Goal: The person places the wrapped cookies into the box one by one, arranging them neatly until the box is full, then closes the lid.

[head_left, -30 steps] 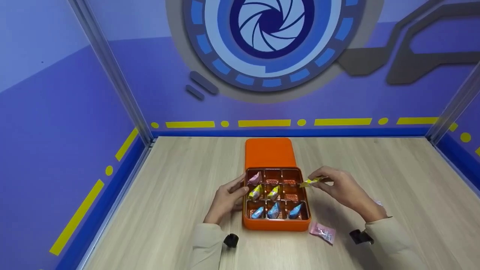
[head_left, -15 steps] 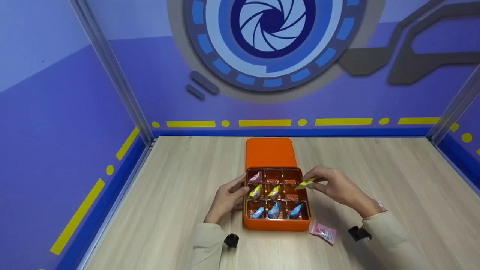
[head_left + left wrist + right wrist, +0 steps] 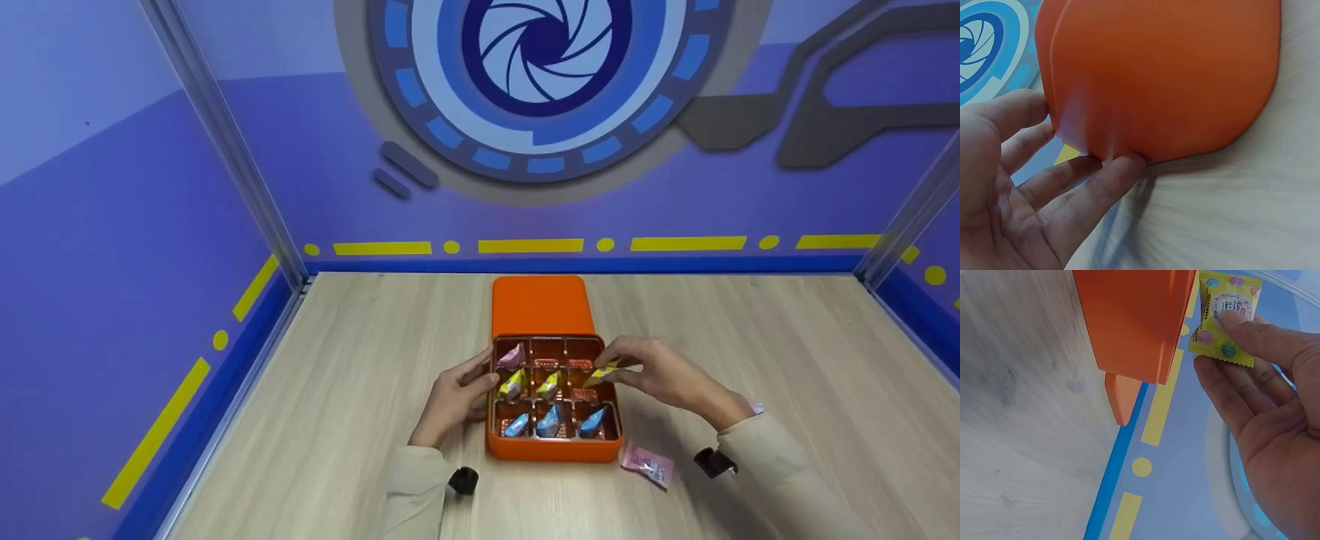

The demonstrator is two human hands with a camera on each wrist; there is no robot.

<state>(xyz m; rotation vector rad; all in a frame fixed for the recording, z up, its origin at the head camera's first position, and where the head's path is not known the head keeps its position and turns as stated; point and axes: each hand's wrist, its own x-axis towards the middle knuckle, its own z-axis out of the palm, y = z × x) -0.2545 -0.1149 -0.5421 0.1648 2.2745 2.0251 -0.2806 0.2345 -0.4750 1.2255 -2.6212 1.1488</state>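
An orange box [image 3: 551, 450] stands on the table, its inside divided into small compartments. My left hand [image 3: 448, 394] rests against the box's left side, fingertips touching the wall and rim. In my right hand [image 3: 664, 371], thumb and fingers pinch a yellow wrapped candy [image 3: 1213, 329], held slanted over the right compartment of the middle row. Two yellow candies [image 3: 512, 385] fill the other middle compartments. Blue candies [image 3: 550, 421] occupy the front row. One pink candy [image 3: 512, 355] sits at the back left; the other two back compartments hold nothing.
Behind the box lies its orange lid [image 3: 541, 304]. A loose pink candy [image 3: 646, 466] is on the table [image 3: 337, 420] by the box's front right corner. Past my right wrist, a pale wrapper [image 3: 757, 407] shows partly hidden. Printed walls enclose the table's back and sides.
My right hand has moved left and slightly down, carrying the yellow candy from beside the box's right rim to over the middle row's right compartment. The left hand stays in place.
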